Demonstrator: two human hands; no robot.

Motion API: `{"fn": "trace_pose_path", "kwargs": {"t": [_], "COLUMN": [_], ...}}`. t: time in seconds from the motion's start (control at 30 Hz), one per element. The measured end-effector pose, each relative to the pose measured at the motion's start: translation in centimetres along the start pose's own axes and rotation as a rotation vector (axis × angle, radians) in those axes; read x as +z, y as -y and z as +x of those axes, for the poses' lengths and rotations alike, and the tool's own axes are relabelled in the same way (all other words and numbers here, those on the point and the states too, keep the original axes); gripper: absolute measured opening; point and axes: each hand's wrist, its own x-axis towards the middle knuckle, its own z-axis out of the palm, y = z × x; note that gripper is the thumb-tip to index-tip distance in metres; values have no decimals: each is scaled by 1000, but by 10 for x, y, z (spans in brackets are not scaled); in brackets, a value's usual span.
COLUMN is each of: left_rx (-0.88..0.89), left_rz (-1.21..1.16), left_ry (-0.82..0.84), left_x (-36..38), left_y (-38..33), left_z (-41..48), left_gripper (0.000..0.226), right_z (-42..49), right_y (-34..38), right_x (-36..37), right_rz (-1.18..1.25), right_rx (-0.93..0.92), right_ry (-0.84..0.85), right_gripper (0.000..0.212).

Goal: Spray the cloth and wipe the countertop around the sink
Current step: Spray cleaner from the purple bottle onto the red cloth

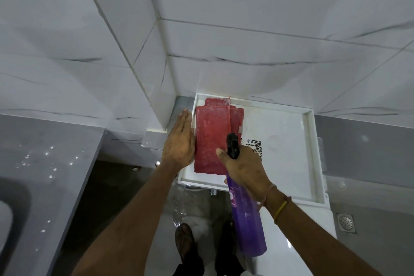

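Cloth [211, 139], red, lies folded on white tray [291, 152]. Left hand [179, 141] flat, fingers extended, at its 9 o'clock edge. Right hand [243, 167] grips purple spray bottle [246, 215], nozzle over cloth. Spraying step; next, likely squeeze trigger.

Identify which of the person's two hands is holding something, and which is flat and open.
The right hand holds the purple spray bottle, aimed at the red cloth. The left hand is flat, fingers straight, beside the cloth.

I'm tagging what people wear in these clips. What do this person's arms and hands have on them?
Both forearms are bare, with no sleeves or gloves in view. The right hand has thin bands at its wrist: a pale cord, a dark reddish thread and a yellow band. The left hand and wrist carry nothing visible.
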Motion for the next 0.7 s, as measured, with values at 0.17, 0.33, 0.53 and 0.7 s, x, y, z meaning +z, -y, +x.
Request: {"fn": "trace_pose_path", "kwargs": {"t": [0.17, 0.33, 0.53, 0.7], "left_rx": [-12, -3, -35, 34], "left_rz": [-5, 24, 72, 182], "left_ry": [-7, -3, 22, -123], "left_x": [2, 2, -3, -20], "left_y": [0, 0, -5, -27], "left_z": [1, 1, -1, -8], "left_gripper": [62, 64, 62, 37], "right_z": [-13, -8, 7, 3], "right_y": [-10, 0, 13, 22], "right_x": [7, 7, -12, -41], "right_rz": [-1, -52, 51, 164], "right_rx": [25, -14, -6, -134], "right_ry": [-4, -56, -42, -236], "right_gripper": [35, 32, 37, 25]}}
